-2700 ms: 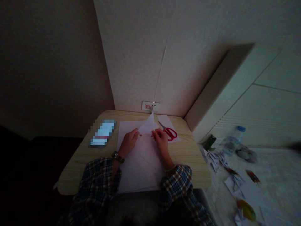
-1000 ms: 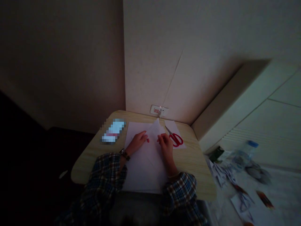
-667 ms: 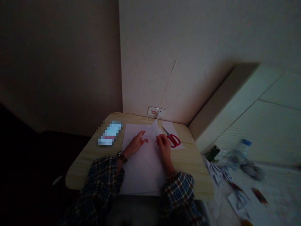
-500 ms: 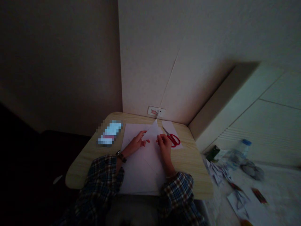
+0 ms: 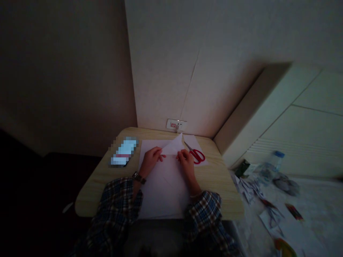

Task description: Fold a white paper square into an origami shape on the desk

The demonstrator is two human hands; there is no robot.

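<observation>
Both hands pinch a folded piece of white paper (image 5: pixel 173 147) whose pointed corner sticks up toward the wall. My left hand (image 5: pixel 153 157) is closed on its left end, thumb and fingertips together. At the right end, my right hand (image 5: pixel 186 157) grips it between thumb and fingers. Beneath them larger white sheets (image 5: pixel 163 196) lie flat on the small wooden table (image 5: pixel 219 192). Just right of my right hand, red-handled scissors (image 5: pixel 197 156) rest on another white paper piece (image 5: pixel 189 138), blades pointing away to the upper left.
A phone (image 5: pixel 124 151) with a lit, blurred screen lies at the table's left. A wall socket (image 5: pixel 177 125) sits behind the table. To the right, on a pale surface, are a blue-capped plastic bottle (image 5: pixel 276 160), paper scraps (image 5: pixel 248 189) and a grey item (image 5: pixel 286 184).
My left hand has moved slightly left and its fingers have closed on the paper's left end. The paper's tip leans further right. My right hand stays nearly in place. The view has shifted slightly.
</observation>
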